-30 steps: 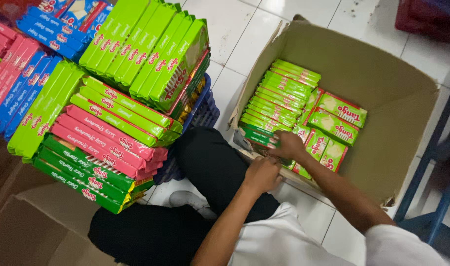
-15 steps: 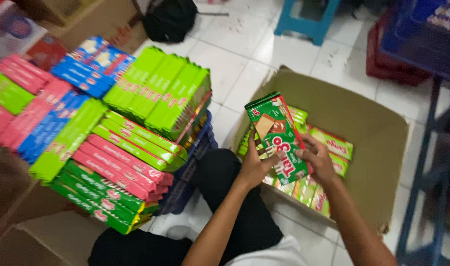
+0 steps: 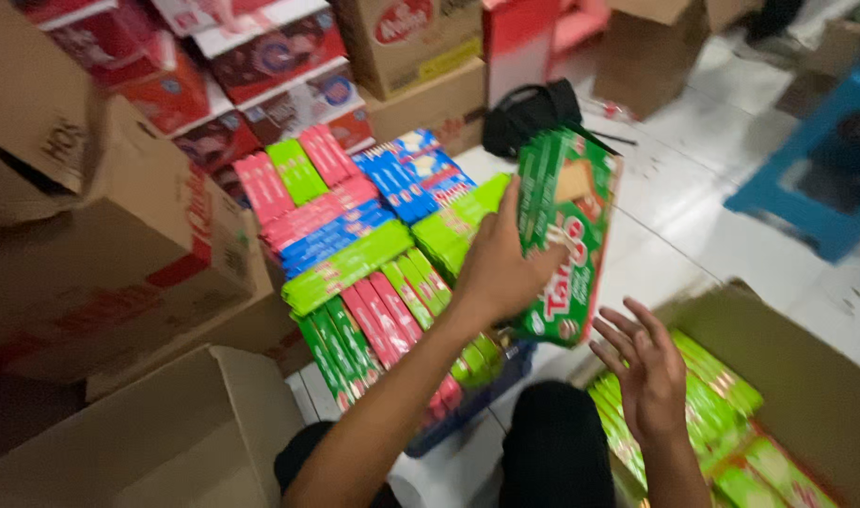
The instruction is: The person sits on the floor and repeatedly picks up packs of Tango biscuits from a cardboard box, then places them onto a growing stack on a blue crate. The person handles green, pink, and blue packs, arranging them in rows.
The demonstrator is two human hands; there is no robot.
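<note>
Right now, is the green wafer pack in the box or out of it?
Out. The left hand holds the green wafer pack above the floor, clear of the cardboard box; the right hand is open.

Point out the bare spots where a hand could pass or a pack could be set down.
Bare white tiled floor lies between the stacked wafer packs, the blue stool and the open carton. The left hand holds a green pack bundle over that gap; the right hand is open. Left of the stack, cardboard boxes crowd everything.
</note>
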